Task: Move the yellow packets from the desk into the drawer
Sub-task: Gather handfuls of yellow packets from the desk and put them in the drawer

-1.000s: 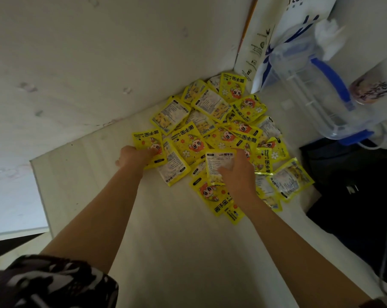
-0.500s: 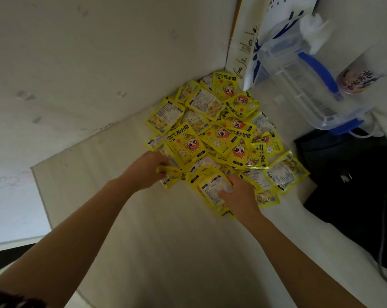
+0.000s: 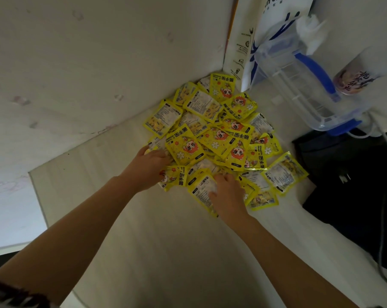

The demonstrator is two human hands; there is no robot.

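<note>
Several yellow packets [image 3: 214, 132] lie heaped in the far corner of the pale desk [image 3: 157, 252], against the wall. My left hand [image 3: 149, 168] reaches into the near left edge of the heap, its fingers curled round the packets there and partly hidden under them. My right hand [image 3: 228, 194] lies on the near edge of the heap, fingers curled round a packet [image 3: 201, 193] with its printed back up. No drawer is in view.
A clear plastic jug with a blue handle [image 3: 303, 85] stands at the back right, a white paper bag [image 3: 261, 30] behind it and a printed cup [image 3: 354, 78] beside it. A black bag [image 3: 354, 185] and white cable [image 3: 385, 218] lie on the right.
Both hands have pulled the near packets together into the heap. The left hand moved right, from the far-left packet into the pile's edge; the right hand drew slightly nearer.
</note>
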